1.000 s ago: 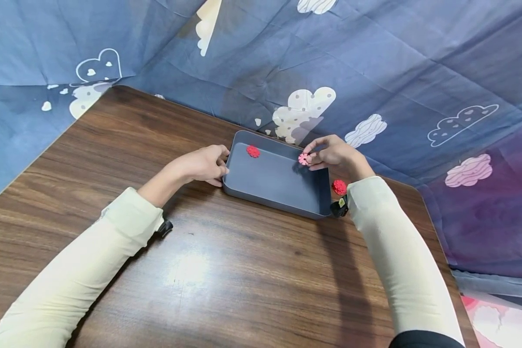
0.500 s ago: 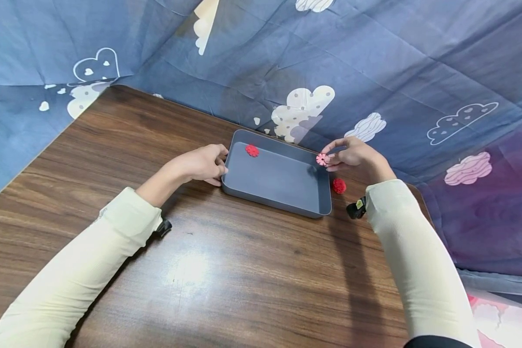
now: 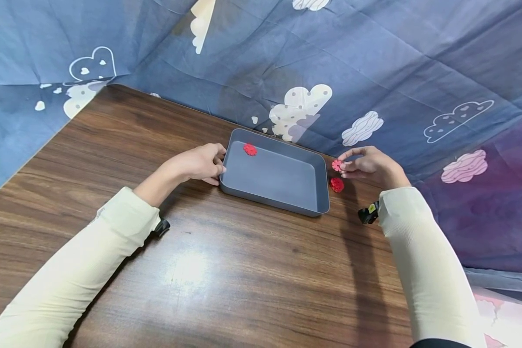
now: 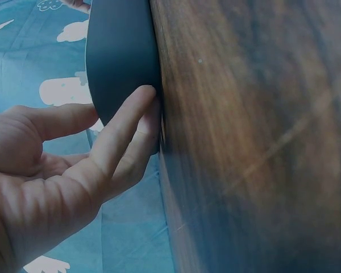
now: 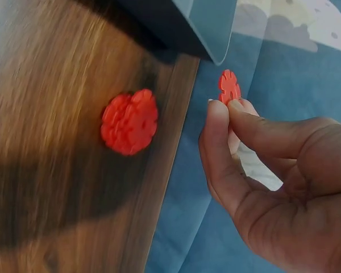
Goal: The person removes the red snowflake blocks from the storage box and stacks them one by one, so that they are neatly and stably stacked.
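Note:
A dark grey rectangular tray (image 3: pixel 275 176) lies on the wooden table near its back edge. Against its left end rests my left hand (image 3: pixel 199 162); in the left wrist view, extended fingers touch the outer wall (image 4: pixel 120 54) and the thumb meets the rim. My right hand (image 3: pixel 371 167) pinches a red notched plastic disc (image 5: pixel 229 85), flower-like in outline, between thumb and fingertips, just past the tray's right end. Below it, several similar discs (image 5: pixel 129 122) lie overlapped on the table. Another red piece (image 3: pixel 250 150) sits inside the tray at its far left corner.
The brown wooden table (image 3: pixel 243 270) extends toward me and to the left. A blue cloud-printed cloth (image 3: pixel 243 58) hangs right behind its back edge. A black wrist device (image 3: pixel 368 213) hangs beneath the right sleeve.
My right hand has moved to the right with the pinched disc, from over the tray to beyond its right end. The left hand stays at the tray's left end.

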The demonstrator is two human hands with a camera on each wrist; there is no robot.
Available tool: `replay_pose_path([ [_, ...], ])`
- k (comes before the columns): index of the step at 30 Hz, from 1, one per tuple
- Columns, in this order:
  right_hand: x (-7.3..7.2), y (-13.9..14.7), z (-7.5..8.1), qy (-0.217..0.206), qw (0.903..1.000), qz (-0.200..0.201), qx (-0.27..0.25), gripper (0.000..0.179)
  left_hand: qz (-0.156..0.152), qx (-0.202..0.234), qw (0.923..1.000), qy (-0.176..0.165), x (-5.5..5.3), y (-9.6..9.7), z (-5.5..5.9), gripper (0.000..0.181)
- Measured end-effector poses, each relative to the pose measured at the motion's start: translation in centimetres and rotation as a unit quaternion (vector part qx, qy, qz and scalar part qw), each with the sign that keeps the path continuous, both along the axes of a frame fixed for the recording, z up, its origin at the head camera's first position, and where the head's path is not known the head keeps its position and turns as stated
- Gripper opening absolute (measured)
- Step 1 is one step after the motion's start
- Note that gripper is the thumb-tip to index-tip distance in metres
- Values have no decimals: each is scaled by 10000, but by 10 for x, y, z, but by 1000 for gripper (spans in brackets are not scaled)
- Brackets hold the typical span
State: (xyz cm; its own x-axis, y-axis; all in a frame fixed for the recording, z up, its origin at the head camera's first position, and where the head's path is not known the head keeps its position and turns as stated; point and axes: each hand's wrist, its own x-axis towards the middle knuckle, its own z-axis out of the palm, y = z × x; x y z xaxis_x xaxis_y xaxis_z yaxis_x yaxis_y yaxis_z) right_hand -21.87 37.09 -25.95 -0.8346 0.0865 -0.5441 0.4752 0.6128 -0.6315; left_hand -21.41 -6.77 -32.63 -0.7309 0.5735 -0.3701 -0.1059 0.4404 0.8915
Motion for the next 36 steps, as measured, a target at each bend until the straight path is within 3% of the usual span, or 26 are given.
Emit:
replay_pose_path([
  [8,8,15,-6,-127,9981,-385,-460,32,-6,5,10000,18,1,0,1,57],
  [21,12,27,-27,-240,9993,-136,-240,34,-44,4,10000,59,2,-1,2,57],
  [36,16,26,-33,-350,9988,-260,-221,40,-75,-65,10000,10,2,-1,2,58],
])
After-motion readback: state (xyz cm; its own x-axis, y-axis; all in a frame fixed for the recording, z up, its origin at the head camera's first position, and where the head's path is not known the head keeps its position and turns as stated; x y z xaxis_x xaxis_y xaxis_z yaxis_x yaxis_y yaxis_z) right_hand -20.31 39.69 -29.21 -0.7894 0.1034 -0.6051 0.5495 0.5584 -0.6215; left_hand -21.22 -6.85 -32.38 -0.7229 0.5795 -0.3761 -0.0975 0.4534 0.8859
